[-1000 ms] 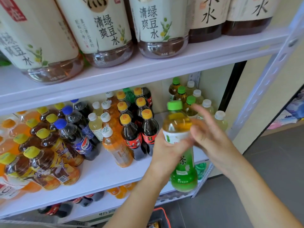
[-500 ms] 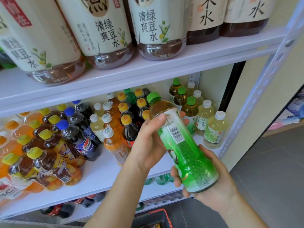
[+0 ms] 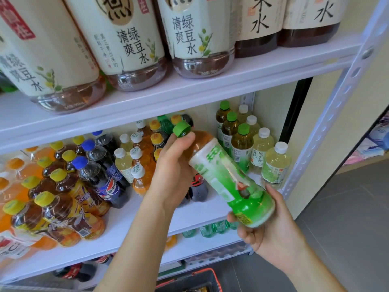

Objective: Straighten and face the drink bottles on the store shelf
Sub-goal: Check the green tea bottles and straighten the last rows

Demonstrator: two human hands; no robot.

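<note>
A green tea bottle (image 3: 223, 173) with a green cap and a green-and-white label lies tilted in front of the middle shelf (image 3: 147, 220), cap up-left, base down-right. My left hand (image 3: 174, 171) grips its neck and shoulder just under the cap. My right hand (image 3: 271, 224) cups its base from below. Behind it stand rows of green-capped tea bottles (image 3: 242, 142) and white-capped pale bottles (image 3: 275, 163) at the shelf's right end.
Cola bottles (image 3: 105, 175), yellow-capped tea bottles (image 3: 63, 199) and orange drinks (image 3: 139, 163) crowd the shelf's left and middle. Large cream-labelled bottles (image 3: 130, 43) fill the upper shelf (image 3: 189, 91). A perforated upright post (image 3: 328, 123) bounds the right side. A red-rimmed basket (image 3: 189, 279) sits below.
The bottle went from upright to tilted, cap toward the shelf. My right hand dropped from its neck to under its base. Its label has turned from the barcode side to another face.
</note>
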